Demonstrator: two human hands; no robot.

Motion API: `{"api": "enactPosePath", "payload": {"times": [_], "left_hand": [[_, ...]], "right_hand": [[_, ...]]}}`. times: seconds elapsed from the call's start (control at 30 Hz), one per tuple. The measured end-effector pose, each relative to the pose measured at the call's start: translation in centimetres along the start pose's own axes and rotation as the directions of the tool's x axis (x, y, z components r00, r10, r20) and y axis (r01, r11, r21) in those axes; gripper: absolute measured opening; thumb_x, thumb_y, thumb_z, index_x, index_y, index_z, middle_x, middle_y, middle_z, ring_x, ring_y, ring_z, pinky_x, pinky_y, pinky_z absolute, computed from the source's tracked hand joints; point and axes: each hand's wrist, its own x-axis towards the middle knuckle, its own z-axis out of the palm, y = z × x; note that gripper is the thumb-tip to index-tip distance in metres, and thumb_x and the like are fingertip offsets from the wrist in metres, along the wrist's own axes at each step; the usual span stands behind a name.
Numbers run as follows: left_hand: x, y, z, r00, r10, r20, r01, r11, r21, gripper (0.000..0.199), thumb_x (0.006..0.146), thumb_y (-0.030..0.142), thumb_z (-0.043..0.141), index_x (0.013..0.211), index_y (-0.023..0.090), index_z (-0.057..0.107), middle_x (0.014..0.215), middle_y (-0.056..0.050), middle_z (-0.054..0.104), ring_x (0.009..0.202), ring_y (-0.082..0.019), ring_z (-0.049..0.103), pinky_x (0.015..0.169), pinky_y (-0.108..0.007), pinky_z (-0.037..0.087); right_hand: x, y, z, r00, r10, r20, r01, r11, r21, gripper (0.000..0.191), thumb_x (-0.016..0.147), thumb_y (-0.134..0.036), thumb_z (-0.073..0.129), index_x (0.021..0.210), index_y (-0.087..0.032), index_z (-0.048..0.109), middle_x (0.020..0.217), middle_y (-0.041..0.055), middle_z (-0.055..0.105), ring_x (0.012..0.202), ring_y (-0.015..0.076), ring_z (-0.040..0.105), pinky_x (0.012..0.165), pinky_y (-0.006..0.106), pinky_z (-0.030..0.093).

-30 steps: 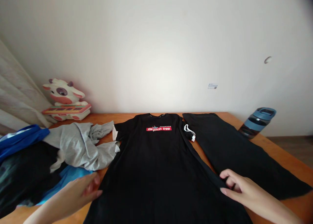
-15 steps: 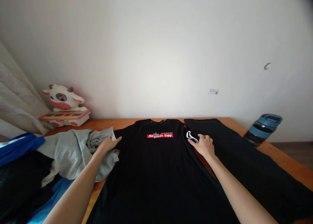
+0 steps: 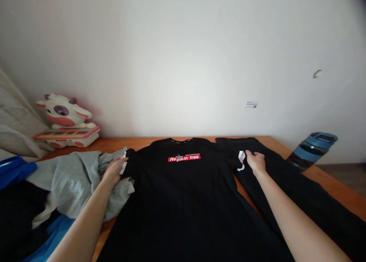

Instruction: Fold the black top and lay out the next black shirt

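Observation:
A black T-shirt lies spread front up, neckline away from me, with a red "Remain free" print across its chest. My left hand is closed on the white-edged cuff of its left-side sleeve, beside a crumpled grey garment. At the other sleeve, the fingers of my right hand are pinched together at the upper corner of the white cuff; their exact contact is hard to see. Under that hand and to its right lies another black garment, laid flat.
On the left are blue clothing and black clothing. A cow-shaped toy keyboard stands at the back left by a curtain. A blue bottle is at the right, with the wall behind the wooden table.
My right hand has moved right, drawing that sleeve outward from the T-shirt's side. My left hand has shifted left with its sleeve cuff. The view has turned slightly.

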Motion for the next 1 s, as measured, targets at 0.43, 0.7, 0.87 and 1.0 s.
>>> {"api": "enactPosePath", "payload": {"times": [0.43, 0.7, 0.87, 1.0], "left_hand": [[-10.5, 1.1, 8.5, 0.429, 0.548, 0.718, -0.753, 0.656, -0.051, 0.027, 0.093, 0.042, 0.062, 0.112, 0.024, 0.070, 0.120, -0.009, 0.074, 0.113, -0.024, 0.069, 0.103, -0.041, 0.054], [-10.5, -2.5, 8.9, 0.451, 0.584, 0.675, -0.875, 0.439, 0.204, 0.024, 0.098, 0.036, 0.052, 0.109, 0.023, 0.069, 0.123, -0.009, 0.071, 0.119, -0.023, 0.065, 0.106, -0.042, 0.051], [-7.5, -3.5, 8.6, 0.623, 0.490, 0.610, -0.782, 0.405, 0.474, 0.023, 0.094, 0.031, 0.054, 0.109, 0.022, 0.069, 0.123, -0.010, 0.071, 0.120, -0.025, 0.064, 0.108, -0.041, 0.048], [-5.9, -1.9, 11.3, 0.735, 0.407, 0.542, -0.677, 0.407, 0.613, 0.023, 0.093, 0.027, 0.051, 0.110, 0.021, 0.067, 0.116, -0.009, 0.072, 0.099, -0.022, 0.070, 0.091, -0.034, 0.055]], "right_hand": [[-17.6, -11.3, 11.0, 0.703, -0.344, 0.623, 0.038, 0.892, 0.451, 0.041, 0.094, -0.057, 0.051, 0.110, -0.023, 0.068, 0.096, 0.0066, 0.075, 0.091, 0.0229, 0.071, 0.078, 0.035, 0.057], [-20.6, -11.1, 12.3, 0.632, -0.320, 0.706, -0.091, 0.874, 0.478, 0.043, 0.080, -0.034, 0.068, 0.122, -0.025, 0.065, 0.097, 0.0036, 0.076, 0.090, 0.0225, 0.072, 0.083, 0.036, 0.055], [-20.7, -11.5, 11.7, 0.655, -0.391, 0.646, 0.011, 0.860, 0.510, 0.022, 0.087, -0.032, 0.054, 0.096, -0.023, 0.072, 0.104, 0.0051, 0.077, 0.098, 0.0236, 0.071, 0.090, 0.038, 0.053], [-21.9, -12.4, 11.1, 0.667, -0.431, 0.607, 0.122, 0.868, 0.481, 0.022, 0.088, -0.031, 0.057, 0.104, -0.024, 0.070, 0.110, 0.0040, 0.076, 0.101, 0.0236, 0.071, 0.092, 0.039, 0.053]]}}
